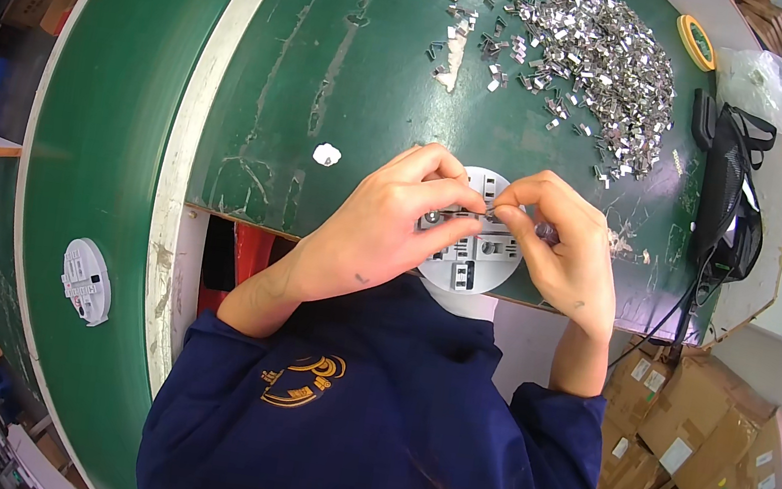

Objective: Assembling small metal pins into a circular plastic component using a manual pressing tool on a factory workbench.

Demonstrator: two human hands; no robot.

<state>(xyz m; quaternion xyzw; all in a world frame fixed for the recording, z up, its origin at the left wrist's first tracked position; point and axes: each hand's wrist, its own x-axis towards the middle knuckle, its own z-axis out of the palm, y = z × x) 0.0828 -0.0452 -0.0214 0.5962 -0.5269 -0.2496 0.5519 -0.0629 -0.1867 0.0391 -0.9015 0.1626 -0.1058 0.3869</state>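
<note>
A round light-grey plastic base (459,277) with moulded slots and raised blocks lies near the front edge of the green table. Over its middle, my left hand (399,207) reaches in from the left, thumb and forefinger drawn together. From the other side my right hand (567,249) closes thumb and forefinger at almost the same spot. Whatever is between the fingertips is tiny and mostly hidden. Much of the base's left and upper part is covered by my fingers. Farther back, a heap of small shiny metal clips (599,68) spreads over the table.
A yellow tape roll (696,42), a clear plastic bag (776,92) and a black mesh bag (730,194) are at the right. A white scrap (327,154) lies left of my hands. Another round base (86,281) rests on the green strip at far left. Cardboard boxes (687,431) stand lower right.
</note>
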